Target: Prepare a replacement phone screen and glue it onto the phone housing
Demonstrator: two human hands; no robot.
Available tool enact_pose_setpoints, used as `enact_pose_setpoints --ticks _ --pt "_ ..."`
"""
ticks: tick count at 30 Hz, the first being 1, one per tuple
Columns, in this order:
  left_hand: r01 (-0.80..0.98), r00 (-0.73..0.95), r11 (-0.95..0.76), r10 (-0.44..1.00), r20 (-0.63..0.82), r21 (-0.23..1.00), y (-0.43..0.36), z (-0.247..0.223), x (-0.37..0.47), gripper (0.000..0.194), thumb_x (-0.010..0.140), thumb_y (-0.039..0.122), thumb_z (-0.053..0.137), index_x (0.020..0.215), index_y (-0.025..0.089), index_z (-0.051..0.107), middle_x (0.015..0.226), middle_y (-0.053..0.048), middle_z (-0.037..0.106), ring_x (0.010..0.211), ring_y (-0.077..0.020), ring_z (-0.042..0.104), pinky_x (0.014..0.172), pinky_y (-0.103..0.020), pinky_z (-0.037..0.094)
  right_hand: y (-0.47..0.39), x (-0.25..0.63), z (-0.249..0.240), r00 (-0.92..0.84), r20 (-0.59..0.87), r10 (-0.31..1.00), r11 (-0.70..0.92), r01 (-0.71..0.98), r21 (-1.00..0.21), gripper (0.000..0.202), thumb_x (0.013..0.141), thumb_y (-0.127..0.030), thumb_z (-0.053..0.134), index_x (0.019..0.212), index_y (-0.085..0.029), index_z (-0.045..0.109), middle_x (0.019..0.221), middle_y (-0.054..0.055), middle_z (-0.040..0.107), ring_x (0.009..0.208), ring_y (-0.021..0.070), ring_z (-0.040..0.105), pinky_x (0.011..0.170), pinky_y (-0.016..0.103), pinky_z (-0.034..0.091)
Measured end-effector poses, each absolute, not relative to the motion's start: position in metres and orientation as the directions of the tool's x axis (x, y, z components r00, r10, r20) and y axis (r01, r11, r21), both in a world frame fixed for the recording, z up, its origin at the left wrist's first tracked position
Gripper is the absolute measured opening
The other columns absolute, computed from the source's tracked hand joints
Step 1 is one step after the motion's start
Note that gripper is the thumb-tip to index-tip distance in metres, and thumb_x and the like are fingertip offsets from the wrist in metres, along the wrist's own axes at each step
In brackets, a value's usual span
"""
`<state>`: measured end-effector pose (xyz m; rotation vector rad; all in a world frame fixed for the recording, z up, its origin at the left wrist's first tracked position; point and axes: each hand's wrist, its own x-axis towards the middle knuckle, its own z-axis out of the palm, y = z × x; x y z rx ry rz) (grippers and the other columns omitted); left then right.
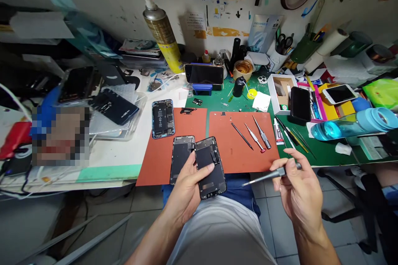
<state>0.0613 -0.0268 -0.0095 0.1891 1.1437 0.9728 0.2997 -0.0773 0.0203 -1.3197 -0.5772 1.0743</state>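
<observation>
A black phone screen assembly, its inner side up, is held by my left hand, thumb across its face. Beside it a second screen assembly lies on the orange mat, partly behind my left hand. My right hand grips a grey screwdriver whose tip points left, short of the held screen. An opened phone body with a blue frame rests near the mat's upper left. Several small black parts sit at the mat's top edge.
A black pointed tool, tweezers and a silver screwdriver lie on the right mat. Behind stand a propped phone, a spray can and a black bottle. At right are a blue water bottle and a white box.
</observation>
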Motion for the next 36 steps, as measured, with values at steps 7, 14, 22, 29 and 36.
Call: enact_pose_setpoints --ticks 7,14,22,29,36 --pt "-0.484 0.151 0.574 0.798 -0.584 0.66 -0.042 -0.006 0.057 0.105 0.066 0.014 0.099 0.157 0.04 0.054 0.137 -0.007 0.076 0.129 -0.0325 0.073 0.113 -0.046 0.06 -0.084 0.281 0.012 0.394 -0.085 0.915 -0.011 -0.187 -0.982 0.029 0.098 -0.027 0.081 0.122 -0.027 0.065 0.095 0.002 0.08 0.06 0.0143 0.075 0.059 0.028 0.066" --pt "-0.455 0.126 0.549 0.819 -0.56 0.702 -0.045 -0.012 0.053 0.099 0.064 0.014 0.1 0.151 0.037 0.059 0.131 -0.006 0.076 0.129 -0.0306 0.072 0.113 -0.042 0.059 -0.089 0.27 0.017 0.378 -0.104 0.92 -0.048 -0.156 -0.987 0.028 0.098 -0.027 0.082 0.119 -0.025 0.063 0.088 0.001 0.079 0.058 0.0132 0.073 0.054 0.025 0.062" --pt "-0.457 0.118 0.591 0.781 -0.613 0.665 -0.043 -0.008 0.054 0.095 0.061 0.011 0.101 0.144 0.037 0.062 0.123 -0.004 0.077 0.122 -0.0279 0.074 0.105 -0.037 0.062 -0.093 0.266 0.018 0.388 -0.167 0.907 -0.111 -0.163 -0.98 0.032 0.095 -0.031 0.085 0.117 -0.024 0.061 0.087 0.001 0.079 0.058 0.0146 0.072 0.054 0.028 0.062" --pt "-0.443 0.114 0.593 0.781 -0.614 0.673 -0.042 -0.006 0.055 0.101 0.06 0.014 0.102 0.149 0.037 0.06 0.125 -0.006 0.077 0.12 -0.0298 0.075 0.102 -0.038 0.064 -0.092 0.266 0.02 0.376 -0.183 0.908 -0.123 -0.177 -0.976 0.031 0.095 -0.029 0.084 0.116 -0.024 0.061 0.087 0.002 0.079 0.057 0.0148 0.072 0.054 0.028 0.062" --pt "-0.43 0.116 0.611 0.768 -0.63 0.665 -0.042 -0.004 0.055 0.102 0.06 0.014 0.103 0.149 0.038 0.059 0.127 -0.006 0.077 0.119 -0.0287 0.075 0.101 -0.037 0.064 -0.097 0.268 0.018 0.362 -0.174 0.916 -0.125 -0.156 -0.98 0.031 0.096 -0.027 0.083 0.119 -0.025 0.062 0.091 0.003 0.08 0.06 0.0144 0.073 0.058 0.028 0.063"
